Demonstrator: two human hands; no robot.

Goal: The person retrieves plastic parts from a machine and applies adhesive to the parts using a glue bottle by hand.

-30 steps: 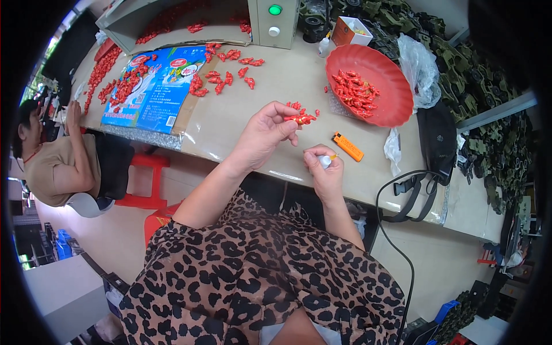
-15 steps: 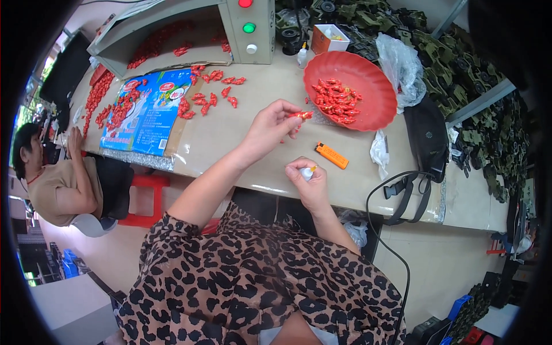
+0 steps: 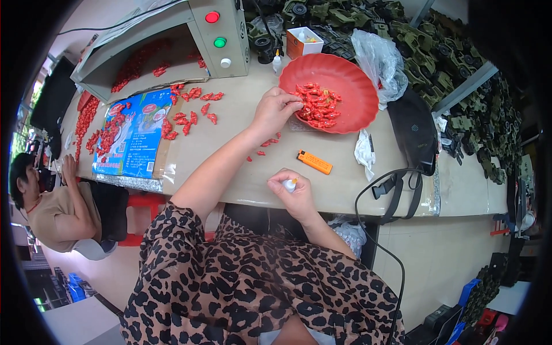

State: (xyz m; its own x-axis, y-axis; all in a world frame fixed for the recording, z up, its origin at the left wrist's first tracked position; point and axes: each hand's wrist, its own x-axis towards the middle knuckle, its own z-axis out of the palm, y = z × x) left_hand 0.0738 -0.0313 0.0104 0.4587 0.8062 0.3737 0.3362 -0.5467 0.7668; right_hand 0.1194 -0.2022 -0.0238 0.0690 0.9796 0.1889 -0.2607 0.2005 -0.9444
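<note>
My left hand (image 3: pixel 277 110) reaches over the left rim of a red scalloped bowl (image 3: pixel 363 109), thumb and fingers pinched together. Its fingertips are at a small shiny red piece, right against the heap of red pieces (image 3: pixel 319 106) in the bowl; the piece partly merges with the heap. Nearer me, my right hand (image 3: pixel 296 196) is closed around a small white bottle (image 3: pixel 289 185) with a yellow tip. An orange lighter (image 3: pixel 314 161) lies on the table just beyond the right hand. A few loose red parts (image 3: pixel 271 140) lie under my left forearm.
A grey box oven (image 3: pixel 221 57) stands at the back left, red pieces inside. More lie on blue printed cardboard (image 3: pixel 135 135). At right are a black waist bag (image 3: pixel 411 132), a cable and piled green toy vehicles (image 3: pixel 454 75). A co-worker (image 3: pixel 60 210) sits at left.
My left hand has carried the red piece from above the table to the heap in the bowl. My right hand still holds the bottle. The whole view has shifted slightly.
</note>
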